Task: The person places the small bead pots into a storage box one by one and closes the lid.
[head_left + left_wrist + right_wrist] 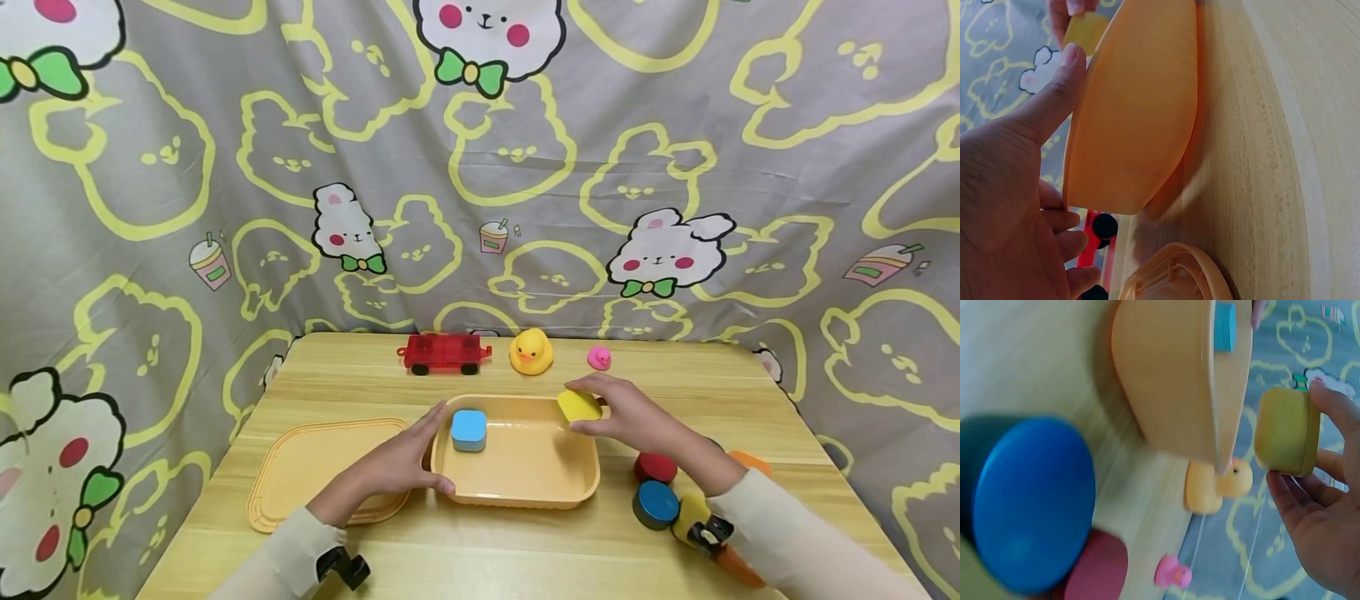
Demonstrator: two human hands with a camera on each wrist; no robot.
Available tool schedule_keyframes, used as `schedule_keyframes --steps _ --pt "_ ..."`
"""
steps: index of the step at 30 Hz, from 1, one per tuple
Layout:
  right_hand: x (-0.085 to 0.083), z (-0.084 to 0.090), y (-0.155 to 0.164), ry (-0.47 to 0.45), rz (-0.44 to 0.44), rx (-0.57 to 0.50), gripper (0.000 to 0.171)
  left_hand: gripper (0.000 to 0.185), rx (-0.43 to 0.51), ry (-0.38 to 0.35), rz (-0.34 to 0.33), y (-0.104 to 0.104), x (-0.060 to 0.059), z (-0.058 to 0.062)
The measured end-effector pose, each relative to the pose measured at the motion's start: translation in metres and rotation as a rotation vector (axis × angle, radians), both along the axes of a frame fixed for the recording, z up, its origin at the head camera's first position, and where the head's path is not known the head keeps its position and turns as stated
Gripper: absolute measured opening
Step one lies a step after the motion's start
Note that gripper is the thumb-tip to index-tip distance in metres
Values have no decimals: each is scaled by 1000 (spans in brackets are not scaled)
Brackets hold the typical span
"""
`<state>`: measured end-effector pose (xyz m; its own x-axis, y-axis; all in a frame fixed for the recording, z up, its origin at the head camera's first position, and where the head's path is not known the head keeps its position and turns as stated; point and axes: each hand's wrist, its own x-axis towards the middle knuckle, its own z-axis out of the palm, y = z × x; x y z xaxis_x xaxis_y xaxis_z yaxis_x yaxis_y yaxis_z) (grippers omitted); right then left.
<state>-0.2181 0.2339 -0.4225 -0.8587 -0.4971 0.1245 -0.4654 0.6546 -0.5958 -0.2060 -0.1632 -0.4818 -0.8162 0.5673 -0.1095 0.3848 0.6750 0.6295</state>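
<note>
From my remote seat I take the shallow orange plastic tray [525, 492] as my landmark. My left hand [401, 467] clasps its left rim, thumb on the near corner and fingers along the outer wall, which I judge steadies it against sliding on the pale wooden table [480, 550]. A light blue rounded-square block [468, 429] already sits inside the tray at its left end, just beside those fingers. My right hand [637, 417] pinches a yellow rounded-square block [579, 406] between thumb and fingertips, held over the tray's far right corner, above the rim and not yet resting inside; the right wrist view shows it clear of the tray wall. The right forearm comes in low from the near right, wrist slightly raised, palm turned left.

Left of the tray lies its matching orange lid [315, 467], partly under my left wrist. Beyond the tray stand a red translucent toy wagon [444, 352], a yellow rubber duck [531, 351] and a small pink duck [598, 358]. Right of the tray sit a red cylinder [656, 467] and a blue cylinder [656, 504].
</note>
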Motion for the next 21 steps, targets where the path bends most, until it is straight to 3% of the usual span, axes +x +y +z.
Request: schedule_keyframes --steps 13,21 --pt "7 -20 -58 44 86 -35 59 128 5 -5 0 0 1 1" --pt "16 -34 -95 92 36 -39 57 128 4 -6 3 0 1 2"
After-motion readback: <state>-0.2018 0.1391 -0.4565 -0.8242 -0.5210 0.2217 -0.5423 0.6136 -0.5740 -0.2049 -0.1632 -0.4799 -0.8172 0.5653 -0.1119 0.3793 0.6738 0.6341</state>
